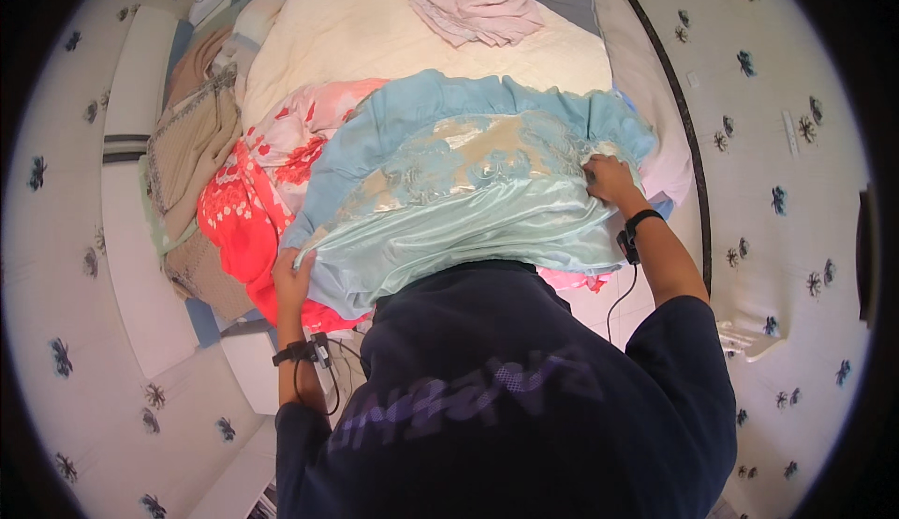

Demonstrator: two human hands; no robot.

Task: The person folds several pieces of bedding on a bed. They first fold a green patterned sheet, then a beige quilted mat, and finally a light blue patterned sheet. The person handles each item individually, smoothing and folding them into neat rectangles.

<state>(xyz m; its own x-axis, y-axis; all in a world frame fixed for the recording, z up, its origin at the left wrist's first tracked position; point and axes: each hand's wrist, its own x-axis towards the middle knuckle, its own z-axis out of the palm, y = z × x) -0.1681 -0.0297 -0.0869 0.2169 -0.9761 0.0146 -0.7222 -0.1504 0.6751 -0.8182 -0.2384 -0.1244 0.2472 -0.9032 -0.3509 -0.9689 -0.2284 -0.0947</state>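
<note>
A light blue satin bed cover [463,217] with a ruffled edge and a shiny embroidered band lies bunched against my body. My left hand [291,276] grips its left edge between thumb and fingers. My right hand [609,180] is on the right part of the embroidered band, its fingers curled into the fabric; the fingertips are partly hidden. Under and beside the cover at the left is a red and pink floral cloth [246,238]. Beyond it, a cream quilt [337,34] spreads over the bed, with a crumpled pink cloth [481,2] on top.
Beige quilted fabric [193,146] is heaped along the bed's left side, by a white headboard or panel [137,252]. A white cabinet [249,371] stands at the lower left. A dark curved strip [678,90] runs along the right side, before the patterned wall. Cables hang from both wrist straps.
</note>
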